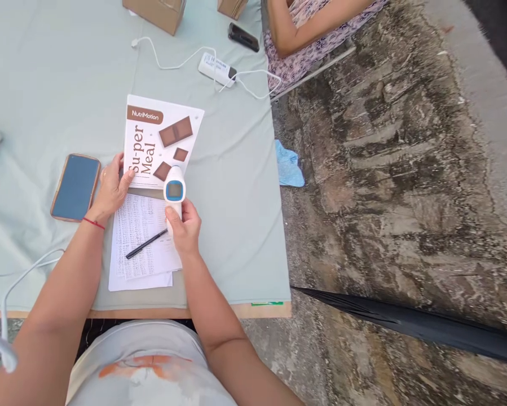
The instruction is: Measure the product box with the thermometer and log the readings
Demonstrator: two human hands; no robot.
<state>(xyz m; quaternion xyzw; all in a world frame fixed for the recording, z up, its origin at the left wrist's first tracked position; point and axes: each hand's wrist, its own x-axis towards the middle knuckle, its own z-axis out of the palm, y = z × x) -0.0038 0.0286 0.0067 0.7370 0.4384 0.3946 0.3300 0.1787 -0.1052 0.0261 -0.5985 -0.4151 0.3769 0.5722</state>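
My left hand (113, 189) grips the lower left edge of a white box (145, 135) printed with brown chocolate pieces and "NutriMotion". In my right hand (186, 228) is a white infrared thermometer (175, 189) with a blue-rimmed screen, its head overlapping the box's lower right corner. Beneath my hands lie printed sheets of paper (130, 270). A black pen (145, 245) rests across the sheets, close to my right hand. Left of my left hand a phone (75, 186) in a brown-edged case lies screen up on the cloth.
A white device (215, 67) with a white cable and a black object (243, 37) lie farther back. Cardboard boxes (158, 14) stand at the far edge. Another person's arm (321, 25) is at the table's far right corner. A white cable (29, 270) runs at left.
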